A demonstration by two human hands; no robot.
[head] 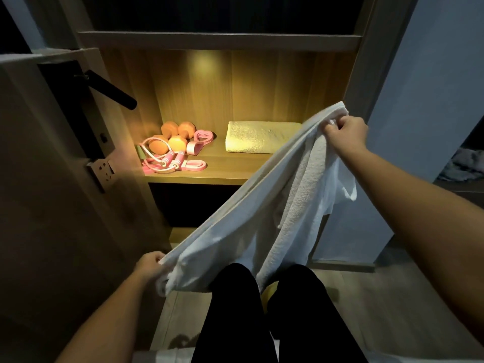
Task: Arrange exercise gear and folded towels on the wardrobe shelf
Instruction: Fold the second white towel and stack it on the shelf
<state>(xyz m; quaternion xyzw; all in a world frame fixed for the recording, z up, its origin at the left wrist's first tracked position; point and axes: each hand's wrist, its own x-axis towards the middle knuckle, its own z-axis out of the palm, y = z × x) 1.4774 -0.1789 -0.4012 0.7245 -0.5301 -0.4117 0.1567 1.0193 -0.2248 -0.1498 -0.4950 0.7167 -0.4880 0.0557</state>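
Note:
A white towel [262, 218] hangs stretched in the air in front of the wardrobe. My left hand [150, 267] grips its low near corner and my right hand [345, 132] grips its high far corner. On the lit wardrobe shelf [222, 169] lies a folded pale towel [259, 137] at the right. At the shelf's left sit two orange dumbbells [172, 137], a pink skipping rope [165, 159], a pink band [193, 165] and a pink heart-shaped grip [201, 138]. The raised towel hides the shelf's right front corner.
An open door [52, 179] with a black handle [112, 90] stands at the left, close to the shelf. Another shelf board [220, 40] runs above. My black-trousered legs [262, 310] are below, over a wooden floor. Grey cloth [463, 163] lies at the far right.

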